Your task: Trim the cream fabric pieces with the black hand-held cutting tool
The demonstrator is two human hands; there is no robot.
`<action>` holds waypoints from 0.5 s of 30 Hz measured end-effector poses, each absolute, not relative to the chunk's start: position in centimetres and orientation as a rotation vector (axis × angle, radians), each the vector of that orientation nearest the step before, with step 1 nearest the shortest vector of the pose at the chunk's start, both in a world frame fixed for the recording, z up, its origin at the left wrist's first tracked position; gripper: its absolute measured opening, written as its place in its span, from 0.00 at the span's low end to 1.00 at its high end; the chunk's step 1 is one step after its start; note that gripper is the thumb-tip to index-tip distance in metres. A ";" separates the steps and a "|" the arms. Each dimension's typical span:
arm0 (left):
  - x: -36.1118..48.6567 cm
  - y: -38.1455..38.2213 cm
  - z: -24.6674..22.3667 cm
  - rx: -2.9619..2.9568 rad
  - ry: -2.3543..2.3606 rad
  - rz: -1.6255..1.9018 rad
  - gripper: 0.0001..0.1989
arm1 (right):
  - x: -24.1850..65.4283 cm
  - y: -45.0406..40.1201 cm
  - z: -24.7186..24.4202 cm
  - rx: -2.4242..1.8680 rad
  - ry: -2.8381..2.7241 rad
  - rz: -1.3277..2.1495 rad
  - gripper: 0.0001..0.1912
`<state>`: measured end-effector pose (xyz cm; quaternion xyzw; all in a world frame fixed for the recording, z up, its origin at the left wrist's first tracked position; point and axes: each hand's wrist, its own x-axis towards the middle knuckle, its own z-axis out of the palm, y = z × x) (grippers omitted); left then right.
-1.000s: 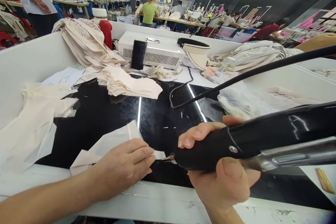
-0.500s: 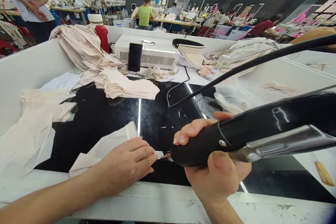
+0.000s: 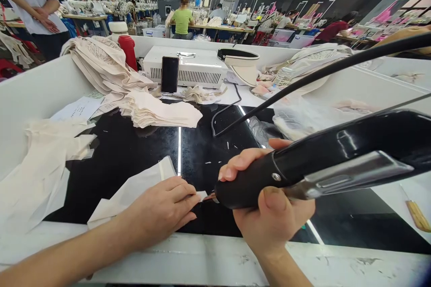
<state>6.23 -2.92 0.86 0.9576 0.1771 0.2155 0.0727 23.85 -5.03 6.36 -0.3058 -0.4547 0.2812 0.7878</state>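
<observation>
My left hand (image 3: pixel 161 210) rests on a pale cream fabric piece (image 3: pixel 134 190), with thumb and fingers closed on its narrow right end. A small fabric tip pokes out past the fingertips. My right hand (image 3: pixel 269 219) is wrapped round a thick black corded hand tool (image 3: pixel 336 148), the thumb lying by its metal lever (image 3: pixel 357 174). The tool's copper-coloured tip (image 3: pixel 210 196) points left and sits at that fabric end; whether it touches is too small to tell. The fabric lies on a glossy black work surface (image 3: pixel 111 152).
Stacked cream pieces (image 3: pixel 161 110) lie ahead, looser ones (image 3: pixel 40 166) at left. A phone (image 3: pixel 169 74) leans on a white vented box (image 3: pixel 198 69). The black cable (image 3: pixel 303 87) arches across the right. A wooden-handled tool (image 3: pixel 417 216) lies far right; a person (image 3: pixel 33 4) stands back left.
The black tool has shifted slightly left and up in view. Both hands keep their hold, and the tip stays by the fabric end. The whole view has moved a little.
</observation>
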 end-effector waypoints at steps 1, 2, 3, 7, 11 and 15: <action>6.2 -3.0 0.9 2.869 0.537 0.640 0.15 | 23.8 -5.0 6.4 -0.655 -0.975 0.607 0.21; 6.2 -3.0 0.9 2.865 0.540 0.636 0.15 | 23.8 -5.0 6.4 -0.649 -0.973 0.609 0.21; 6.3 -3.1 0.9 2.865 0.542 0.632 0.15 | 23.9 -5.0 6.4 -0.645 -0.973 0.610 0.21; 6.4 -3.2 1.0 2.881 0.549 0.630 0.14 | 23.9 -5.3 6.4 -0.665 -0.985 0.606 0.22; 6.4 -3.2 1.0 2.872 0.543 0.638 0.13 | 23.9 -5.4 6.2 -0.671 -0.995 0.602 0.21; 6.5 -3.2 1.0 2.853 0.534 0.636 0.13 | 24.0 -5.3 6.1 -0.702 -1.027 0.593 0.19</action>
